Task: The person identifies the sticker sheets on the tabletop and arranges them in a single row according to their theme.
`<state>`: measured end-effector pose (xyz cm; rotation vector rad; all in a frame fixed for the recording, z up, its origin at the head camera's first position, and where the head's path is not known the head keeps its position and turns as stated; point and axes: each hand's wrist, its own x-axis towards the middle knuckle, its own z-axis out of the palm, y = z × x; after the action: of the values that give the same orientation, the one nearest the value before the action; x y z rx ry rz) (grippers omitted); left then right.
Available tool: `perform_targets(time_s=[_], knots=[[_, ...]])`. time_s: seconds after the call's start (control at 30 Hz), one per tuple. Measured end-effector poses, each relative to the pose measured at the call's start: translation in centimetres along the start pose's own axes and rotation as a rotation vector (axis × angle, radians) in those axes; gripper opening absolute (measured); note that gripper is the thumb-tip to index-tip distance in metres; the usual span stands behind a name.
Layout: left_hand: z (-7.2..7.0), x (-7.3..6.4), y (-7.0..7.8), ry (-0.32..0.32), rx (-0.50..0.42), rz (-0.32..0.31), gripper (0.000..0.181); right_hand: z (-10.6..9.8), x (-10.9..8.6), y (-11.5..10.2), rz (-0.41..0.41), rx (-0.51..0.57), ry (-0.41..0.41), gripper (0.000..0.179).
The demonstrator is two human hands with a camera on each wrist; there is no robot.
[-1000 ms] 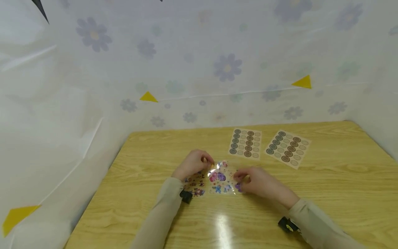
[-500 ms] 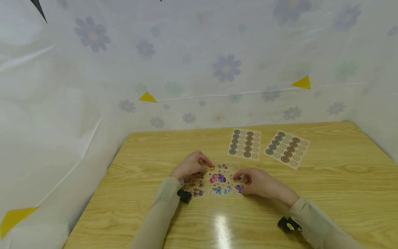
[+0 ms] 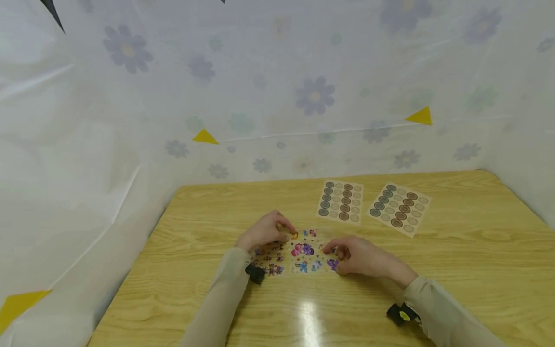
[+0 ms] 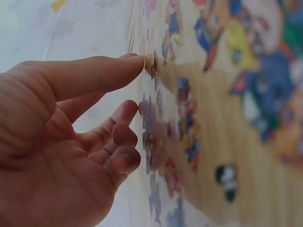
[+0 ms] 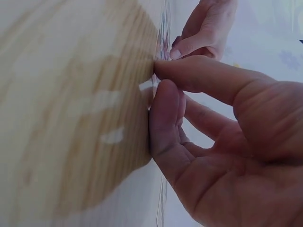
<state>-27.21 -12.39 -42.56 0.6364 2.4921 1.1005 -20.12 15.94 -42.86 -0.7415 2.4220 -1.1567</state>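
A clear sticker sheet with small colourful cartoon figures lies on the wooden table between both hands. My left hand is at its upper left part, thumb and index finger apart with the tips on the sheet. In the left wrist view, the left hand's other fingers bend loosely close to the film. My right hand rests its index fingertip and thumb at the sheet's right side, a gap between them. In the right wrist view, bent fingers of this hand touch down at the surface.
Two paper sheets with rows of dark and pale ovals, one upright and one turned askew, lie behind the right hand. A flower-patterned white curtain with yellow triangles surrounds the wooden table.
The bright glare on the sticker sheet's upper part has gone, and the sheet lies flatter. Both hands stay nearly in place, with the right fingertips slightly lower on the sheet.
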Motion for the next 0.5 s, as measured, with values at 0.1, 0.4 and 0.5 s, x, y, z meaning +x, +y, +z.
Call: perform_targets(time_s=[0.1,0.4,0.5], knots=[[-0.4,0.0,0.0,0.013,0.005,0.030,0.021,-0.3,-0.1,0.0,-0.021,0.028,-0.002,0.047],[-0.5,0.0,1.7,0.053,-0.025,0.055,0.023,-2.2,-0.3,-0.2,-0.051,0.183,0.033,0.039],[-0.4,0.1,1.9,0.014,-0.131,0.056,0.027,-3.5,-0.6,0.5,-0.043,0.162,0.069,0.033]])
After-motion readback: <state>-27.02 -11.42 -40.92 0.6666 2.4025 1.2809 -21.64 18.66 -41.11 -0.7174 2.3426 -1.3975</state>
